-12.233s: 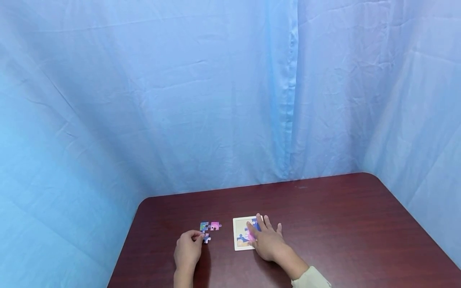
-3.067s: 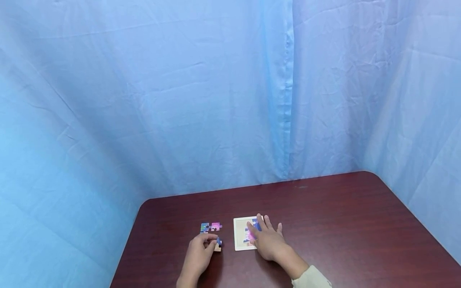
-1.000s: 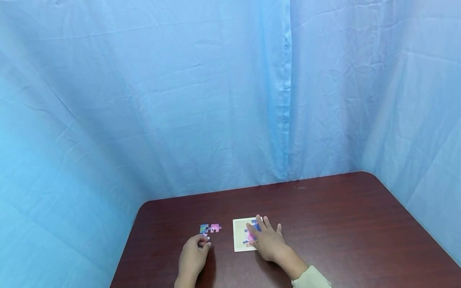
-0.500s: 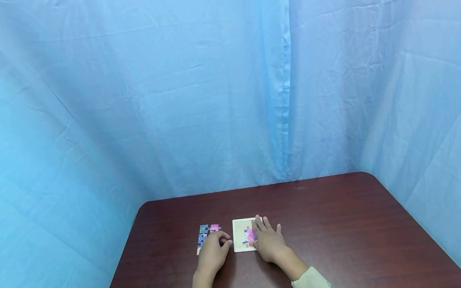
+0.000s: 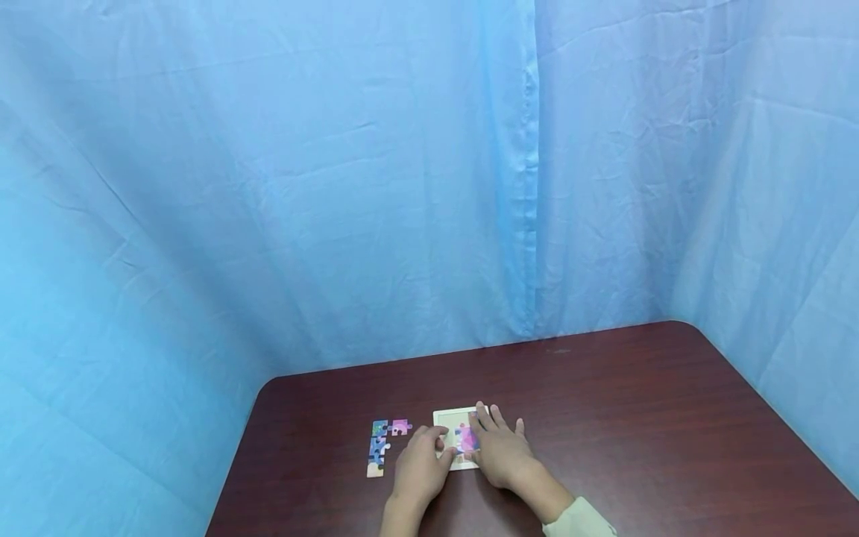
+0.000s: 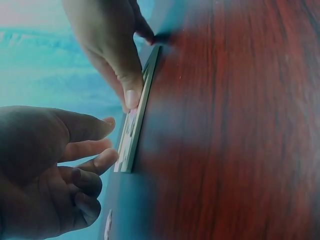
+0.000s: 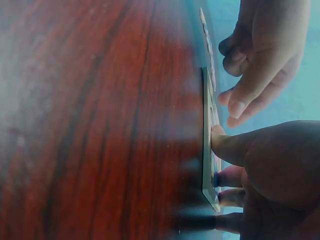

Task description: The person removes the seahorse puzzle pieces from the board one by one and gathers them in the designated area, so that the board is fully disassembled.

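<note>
The left hand [image 5: 420,464], fingers parted, empty, has moved from blue-and-pink jigsaw pieces [image 5: 375,447], lower left, to the square cream tray [image 5: 456,410], lower centre, under the spread right hand [image 5: 503,453]; work apparently shifts there.

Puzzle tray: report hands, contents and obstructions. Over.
Left hand at puzzle tray, nothing visibly held. Right hand resting on it. Puzzle tray part-filled, loose pieces to its left. Right hand hides part of it.
</note>
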{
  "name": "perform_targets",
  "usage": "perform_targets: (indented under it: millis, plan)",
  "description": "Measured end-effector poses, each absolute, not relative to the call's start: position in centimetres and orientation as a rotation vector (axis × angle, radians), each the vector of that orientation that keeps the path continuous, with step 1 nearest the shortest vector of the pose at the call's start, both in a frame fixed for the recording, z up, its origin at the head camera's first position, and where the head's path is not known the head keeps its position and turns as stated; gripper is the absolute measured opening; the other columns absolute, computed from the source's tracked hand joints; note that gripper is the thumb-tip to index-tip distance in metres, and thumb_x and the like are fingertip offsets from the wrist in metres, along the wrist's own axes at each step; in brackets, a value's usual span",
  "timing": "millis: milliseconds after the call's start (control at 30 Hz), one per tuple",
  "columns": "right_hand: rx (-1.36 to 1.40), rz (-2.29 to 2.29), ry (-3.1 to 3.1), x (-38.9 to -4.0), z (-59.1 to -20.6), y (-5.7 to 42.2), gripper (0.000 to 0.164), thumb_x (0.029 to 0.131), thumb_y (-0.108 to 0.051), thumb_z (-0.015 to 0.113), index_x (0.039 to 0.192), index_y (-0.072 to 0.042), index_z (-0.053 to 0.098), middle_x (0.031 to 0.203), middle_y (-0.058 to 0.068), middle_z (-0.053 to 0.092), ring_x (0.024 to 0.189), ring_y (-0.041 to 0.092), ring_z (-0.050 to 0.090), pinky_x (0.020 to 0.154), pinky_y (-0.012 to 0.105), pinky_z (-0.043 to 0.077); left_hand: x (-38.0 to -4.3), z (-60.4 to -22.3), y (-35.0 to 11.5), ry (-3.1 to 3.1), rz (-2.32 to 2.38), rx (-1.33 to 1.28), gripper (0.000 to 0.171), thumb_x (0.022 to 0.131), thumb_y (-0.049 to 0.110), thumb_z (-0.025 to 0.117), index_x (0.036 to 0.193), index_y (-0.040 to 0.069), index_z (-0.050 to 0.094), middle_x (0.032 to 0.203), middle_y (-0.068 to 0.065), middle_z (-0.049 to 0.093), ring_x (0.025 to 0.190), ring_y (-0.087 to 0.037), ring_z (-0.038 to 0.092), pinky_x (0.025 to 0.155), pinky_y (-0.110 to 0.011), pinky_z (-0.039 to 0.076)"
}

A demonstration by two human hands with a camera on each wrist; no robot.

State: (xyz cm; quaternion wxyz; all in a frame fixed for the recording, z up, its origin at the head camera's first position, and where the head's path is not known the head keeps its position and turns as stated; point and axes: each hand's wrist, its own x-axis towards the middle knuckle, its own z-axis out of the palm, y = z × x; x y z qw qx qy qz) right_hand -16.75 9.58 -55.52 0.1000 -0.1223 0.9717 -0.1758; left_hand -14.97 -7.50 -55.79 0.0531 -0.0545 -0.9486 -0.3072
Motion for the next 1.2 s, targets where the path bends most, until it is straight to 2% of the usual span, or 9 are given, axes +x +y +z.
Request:
perform_targets:
  millis: [400, 800, 1033, 1200]
  plan:
    - [-0.364, -0.541, 2.879, -16.55, -55.58, 9.53, 0.07, 0.099, -0.036, 0.07, 0.158, -0.006, 0.047, 0.173, 0.018, 0.032, 0.161, 0.042, 0.028, 0.118, 0.081, 0.022, -15.25, -56.35, -6.8, -2.933, -0.938, -0.238, 0.047, 0.085, 0.013, 0.085, 0.13, 0.008, 0.074, 0.088, 0.002, 0.059, 0.069, -0.006, 0.047, 0.062, -0.029, 0.043]
    - [-0.373, -0.528, 2.889, -16.69, -55.53, 9.57, 0.07, 0.099, -0.037, 0.069, 0.158, -0.006, 0.047, 0.172, 0.019, 0.032, 0.161, 0.042, 0.029, 0.118, 0.081, 0.023, -15.46, -56.72, -6.78, -2.912, -1.025, -0.242, 0.043, 0.085, 0.007, 0.082, 0.127, 0.005, 0.076, 0.089, 0.002, 0.06, 0.073, -0.005, 0.049, 0.066, -0.029, 0.045]
    - [-0.379, -0.516, 2.887, -16.8, -55.57, 9.47, 0.07, 0.099, -0.037, 0.069, 0.158, -0.007, 0.047, 0.172, 0.018, 0.032, 0.161, 0.041, 0.029, 0.118, 0.081, 0.023, -15.7, -56.5, -6.85, -2.95, -1.065, -0.247, 0.055, 0.088, 0.006, 0.08, 0.14, 0.001, 0.066, 0.09, 0.001, 0.058, 0.071, -0.006, 0.047, 0.069, -0.03, 0.045]
    - [-0.376, -0.508, 2.888, -16.79, -55.74, 9.49, 0.071, 0.099, -0.038, 0.07, 0.158, -0.007, 0.047, 0.172, 0.018, 0.033, 0.161, 0.042, 0.029, 0.117, 0.081, 0.024, -15.52, -56.39, -6.89, -2.981, -1.061, -0.295, 0.05, 0.091, 0.007, 0.076, 0.14, 0.003, 0.065, 0.094, 0.0, 0.058, 0.071, -0.008, 0.048, 0.068, -0.031, 0.046]
